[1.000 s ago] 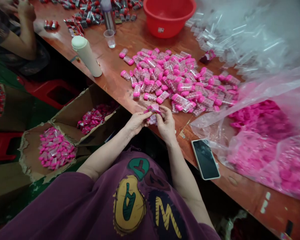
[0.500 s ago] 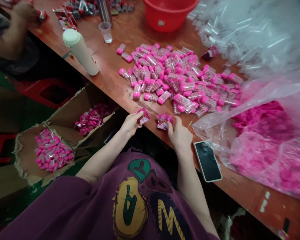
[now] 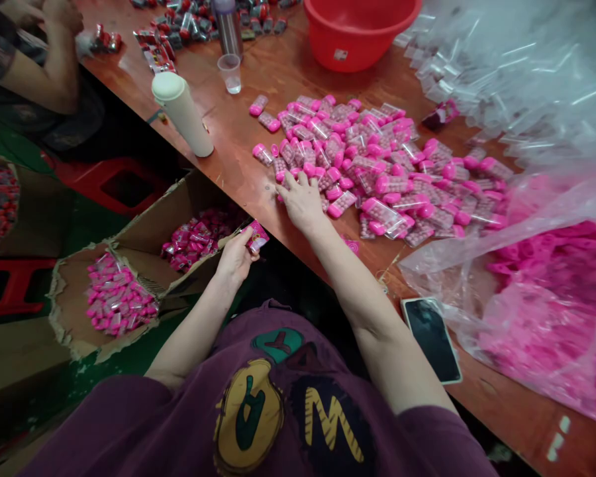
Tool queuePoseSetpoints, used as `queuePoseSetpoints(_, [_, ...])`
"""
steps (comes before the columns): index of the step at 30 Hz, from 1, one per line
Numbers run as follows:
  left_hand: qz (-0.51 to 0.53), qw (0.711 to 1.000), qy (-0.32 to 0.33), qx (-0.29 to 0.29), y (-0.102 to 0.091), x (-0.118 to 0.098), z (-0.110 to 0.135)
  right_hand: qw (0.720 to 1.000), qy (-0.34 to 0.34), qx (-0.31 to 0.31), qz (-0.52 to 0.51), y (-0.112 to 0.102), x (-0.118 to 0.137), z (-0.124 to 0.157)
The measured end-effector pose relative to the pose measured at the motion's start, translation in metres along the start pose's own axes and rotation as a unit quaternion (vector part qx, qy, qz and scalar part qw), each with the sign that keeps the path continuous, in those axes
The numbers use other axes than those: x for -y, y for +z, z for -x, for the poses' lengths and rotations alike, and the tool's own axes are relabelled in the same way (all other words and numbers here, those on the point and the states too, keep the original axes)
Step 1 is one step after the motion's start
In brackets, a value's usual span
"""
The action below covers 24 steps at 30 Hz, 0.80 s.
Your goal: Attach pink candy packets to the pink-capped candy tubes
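My left hand [image 3: 236, 260] is closed on a small pink wrapped packet [image 3: 256, 236], held off the table edge above a cardboard box [image 3: 144, 228] that holds more pink packets. My right hand [image 3: 302, 197] reaches onto the near edge of a big pile of clear candy cases with pink caps [image 3: 377, 172], fingers spread over the cases. A pink sticker [image 3: 351, 246] lies on the table beside my right forearm.
A phone [image 3: 432, 339] lies near the table edge. Large plastic bags of pink caps [image 3: 551, 298] and clear cases [image 3: 516, 73] fill the right side. A white bottle [image 3: 183, 114], a plastic cup [image 3: 230, 73] and a red basin [image 3: 360, 30] stand farther back. Another person's arm [image 3: 44, 59] works at the far left.
My hands parted. The left hand carried a packet off the table toward the box. The right hand left the stickers near the edge and reached forward onto the pile.
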<state>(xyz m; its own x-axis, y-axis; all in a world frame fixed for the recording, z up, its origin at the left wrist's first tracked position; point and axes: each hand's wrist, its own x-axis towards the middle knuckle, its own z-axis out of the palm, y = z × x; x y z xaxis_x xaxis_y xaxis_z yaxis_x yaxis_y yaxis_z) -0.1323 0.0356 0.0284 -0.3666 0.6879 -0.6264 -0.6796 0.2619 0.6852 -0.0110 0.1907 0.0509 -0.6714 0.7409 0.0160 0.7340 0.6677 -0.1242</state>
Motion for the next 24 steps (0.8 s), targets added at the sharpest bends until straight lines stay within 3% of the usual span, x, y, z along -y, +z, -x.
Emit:
queuePoseSetpoints(2, [0.002, 1.0, -0.004, -0.021, -0.006, -0.003, 0.002, 1.0, -0.01, -0.012, -0.026, -0.002, -0.005, 0.0])
queuePoseSetpoints(4, [0.008, 1.0, -0.004, -0.019, -0.007, -0.005, 0.006, 0.993, 0.006, -0.064, -0.103, -0.006, -0.011, 0.012])
queuePoseSetpoints(6, [0.012, 1.0, -0.005, 0.005, -0.003, -0.006, 0.011, 0.96, 0.033, -0.123, -0.249, -0.007, -0.015, 0.035])
queuePoseSetpoints(8, [0.016, 0.999, -0.008, 0.032, 0.004, -0.007, 0.018, 0.89, 0.063, -0.152, -0.425, -0.006, -0.016, 0.066])
queuePoseSetpoints(11, [0.016, 0.996, -0.019, 0.082, 0.018, -0.005, 0.031, 0.75, 0.133, -0.153, -0.629, 0.001, -0.009, 0.118])
queuePoseSetpoints(14, [-0.002, 0.991, -0.041, 0.128, 0.032, 0.005, 0.043, 0.627, 0.2, -0.13, -0.742, 0.009, 0.002, 0.165])
queuePoseSetpoints(16, [-0.024, 0.988, -0.054, 0.142, 0.04, 0.016, 0.051, 0.578, 0.221, -0.117, -0.777, 0.013, 0.008, 0.191])
queuePoseSetpoints(18, [-0.043, 0.985, -0.064, 0.154, 0.045, 0.031, 0.059, 0.565, 0.24, -0.13, -0.778, 0.012, 0.012, 0.212])
queuePoseSetpoints(20, [-0.06, 0.981, -0.076, 0.166, 0.05, 0.046, 0.066, 0.577, 0.265, -0.177, -0.752, 0.003, 0.014, 0.23])
queuePoseSetpoints(24, [-0.09, 0.976, -0.091, 0.178, 0.061, 0.07, 0.077, 0.643, 0.24, -0.322, -0.652, -0.047, 0.017, 0.254])
